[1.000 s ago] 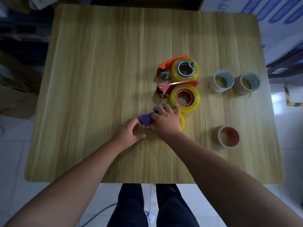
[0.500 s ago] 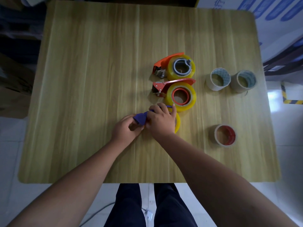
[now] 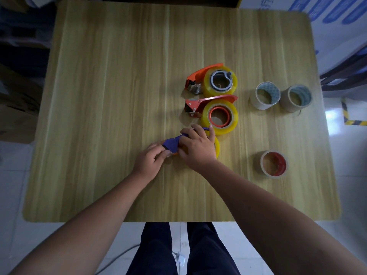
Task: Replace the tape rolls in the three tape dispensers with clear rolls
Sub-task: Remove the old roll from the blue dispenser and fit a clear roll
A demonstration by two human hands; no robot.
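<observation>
Three tape dispensers lie in a column right of the table's middle. The far orange dispenser (image 3: 213, 80) and the middle red dispenser (image 3: 216, 114) each carry a yellow roll. The near one, a purple dispenser (image 3: 171, 144), is mostly hidden under my hands; only the rim of its yellow roll (image 3: 217, 148) shows. My right hand (image 3: 197, 148) grips the purple dispenser's body over the roll. My left hand (image 3: 150, 160) pinches its purple front end. Three clear rolls stand to the right: two at the far right (image 3: 265, 95) (image 3: 296, 98) and a red-cored one nearer (image 3: 273, 163).
The wooden table (image 3: 111, 96) has rounded corners and its near edge lies just past my legs. Cardboard boxes (image 3: 12, 116) sit on the floor to the left. A dark frame (image 3: 345, 76) stands beyond the right edge.
My left hand has moved in from the table beside the purple dispenser and closed on its front end. My right hand has stayed on the dispenser.
</observation>
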